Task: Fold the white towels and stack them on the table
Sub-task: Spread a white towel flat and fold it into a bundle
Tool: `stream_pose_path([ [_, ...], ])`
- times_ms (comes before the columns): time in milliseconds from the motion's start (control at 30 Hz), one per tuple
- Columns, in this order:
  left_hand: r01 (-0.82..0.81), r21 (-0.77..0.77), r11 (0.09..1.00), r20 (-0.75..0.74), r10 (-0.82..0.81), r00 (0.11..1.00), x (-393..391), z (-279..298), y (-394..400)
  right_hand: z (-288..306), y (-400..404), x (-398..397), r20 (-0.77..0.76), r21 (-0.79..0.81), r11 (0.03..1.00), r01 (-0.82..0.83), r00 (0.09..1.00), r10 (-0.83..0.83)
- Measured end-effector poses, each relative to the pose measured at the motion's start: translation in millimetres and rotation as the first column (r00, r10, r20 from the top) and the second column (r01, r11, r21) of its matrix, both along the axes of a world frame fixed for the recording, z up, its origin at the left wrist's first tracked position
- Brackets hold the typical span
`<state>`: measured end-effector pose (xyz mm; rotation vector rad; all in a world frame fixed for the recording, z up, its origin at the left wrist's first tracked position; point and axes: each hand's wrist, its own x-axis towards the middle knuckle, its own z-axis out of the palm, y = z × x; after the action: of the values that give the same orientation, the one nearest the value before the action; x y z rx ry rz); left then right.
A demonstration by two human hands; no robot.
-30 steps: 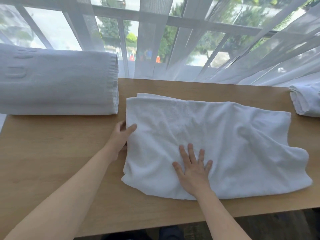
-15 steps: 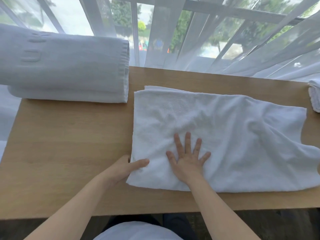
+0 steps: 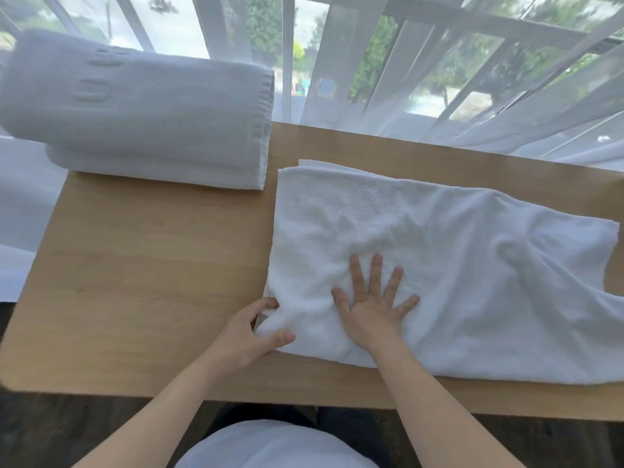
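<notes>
Fingers [image 3: 371, 275] flat on crosswise-lying towel [image 3: 472, 265]

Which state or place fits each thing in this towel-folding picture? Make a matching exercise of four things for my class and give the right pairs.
Things
1. left hand
2. right hand
3. folded stack of towels
4. wooden table

States or places
A. lies at the far left corner of the table
B. pinches the near left corner of the spread towel
C. carries both the stack and the spread towel
D. presses flat on the spread towel, fingers splayed

Pairs: 1-B, 2-D, 3-A, 4-C
</notes>
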<state>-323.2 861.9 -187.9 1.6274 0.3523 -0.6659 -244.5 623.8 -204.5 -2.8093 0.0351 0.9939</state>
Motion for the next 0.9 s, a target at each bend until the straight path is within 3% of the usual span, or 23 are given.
stream_pose_path([
  [133, -0.014, 0.148, 0.989, 0.053, 0.006, 0.999, -4, -6, 5, 2, 1, 0, -0.013, -0.002, 1.0, 0.003, 1.0, -0.003],
  [300, -0.189, 0.16, 0.969, 0.102, 0.174, 0.979, -14, -8, -4, 4, 0, 1, -0.031, 0.014, 1.0, -0.005, 0.999, 0.005],
  [500, -0.154, 0.177, 0.972, 0.184, 0.121, 0.976, -25, -4, -17, 4, -2, 2, -0.037, 0.005, 0.999, -0.032, 0.999, 0.032],
  [733, 0.096, 0.433, 0.896, 0.082, -0.145, 0.986, -11, 5, -26, 9, -7, 3, -0.067, 0.053, 0.997, -0.056, 0.996, 0.059],
  [800, 0.072, 0.362, 0.929, 0.026, -0.087, 0.996, -8, 8, -22, 10, -7, 3, -0.08, 0.06, 0.997, -0.054, 0.995, 0.059],
  [900, -0.013, 0.114, 0.993, -0.092, 0.023, 0.996, -13, 6, -22, 10, -8, 2, -0.074, 0.061, 0.997, -0.056, 0.995, 0.06],
])
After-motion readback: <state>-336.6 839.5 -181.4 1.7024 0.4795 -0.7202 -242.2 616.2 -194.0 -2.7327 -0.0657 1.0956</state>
